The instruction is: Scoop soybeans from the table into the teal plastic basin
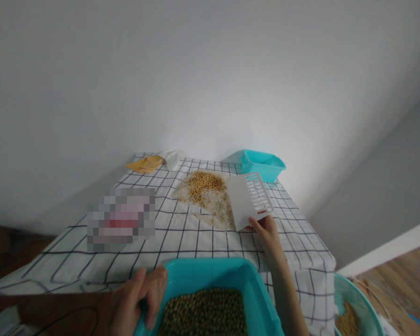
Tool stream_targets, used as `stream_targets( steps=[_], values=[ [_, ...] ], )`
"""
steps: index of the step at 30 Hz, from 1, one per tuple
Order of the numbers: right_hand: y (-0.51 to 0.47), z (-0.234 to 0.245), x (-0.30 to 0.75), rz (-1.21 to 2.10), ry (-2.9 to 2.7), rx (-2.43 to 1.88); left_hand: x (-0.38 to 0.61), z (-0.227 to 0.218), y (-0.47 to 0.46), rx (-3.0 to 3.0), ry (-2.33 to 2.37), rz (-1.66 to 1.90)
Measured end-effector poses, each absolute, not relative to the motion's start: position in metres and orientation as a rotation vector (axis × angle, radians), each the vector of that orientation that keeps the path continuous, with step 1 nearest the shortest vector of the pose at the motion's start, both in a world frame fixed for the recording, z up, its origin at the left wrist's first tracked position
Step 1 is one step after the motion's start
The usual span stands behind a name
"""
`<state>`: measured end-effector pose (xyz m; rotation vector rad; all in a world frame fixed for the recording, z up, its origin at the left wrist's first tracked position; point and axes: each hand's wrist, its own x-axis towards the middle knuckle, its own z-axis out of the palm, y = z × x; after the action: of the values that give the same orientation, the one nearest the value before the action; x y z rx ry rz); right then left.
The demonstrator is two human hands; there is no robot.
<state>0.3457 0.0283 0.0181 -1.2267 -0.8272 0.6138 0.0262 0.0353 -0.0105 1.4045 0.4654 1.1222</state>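
My left hand (138,298) grips the near left rim of a turquoise tub (259,298) filled with greenish-brown beans (205,312), thumb on top and fingers curled over the edge. My right hand (264,231) reaches across the table and pinches the near corner of a white slotted plastic board (248,200). The board stands on edge against a heap of yellow beans and white rice (206,193) spread on the checked tablecloth (182,233).
A second turquoise tub (262,164) stands at the table's far right corner. A yellow cloth or packet (145,164) and a white object (172,158) lie at the far left. A blurred-out patch (121,218) covers something left of centre. A round turquoise bowl (355,308) with grain sits lower right.
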Motion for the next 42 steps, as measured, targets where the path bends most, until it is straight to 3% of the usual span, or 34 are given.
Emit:
stream_targets(
  steps=[11, 42],
  values=[
    [0.015, 0.018, 0.352, 0.512, -0.725, -1.2, 0.048, 0.01, 0.008, 1.078, 0.586, 1.274],
    [0.016, 0.014, 0.357, 0.481, -0.916, -1.293, 0.052, 0.016, 0.007, 1.126, 0.481, 1.326]
  ],
)
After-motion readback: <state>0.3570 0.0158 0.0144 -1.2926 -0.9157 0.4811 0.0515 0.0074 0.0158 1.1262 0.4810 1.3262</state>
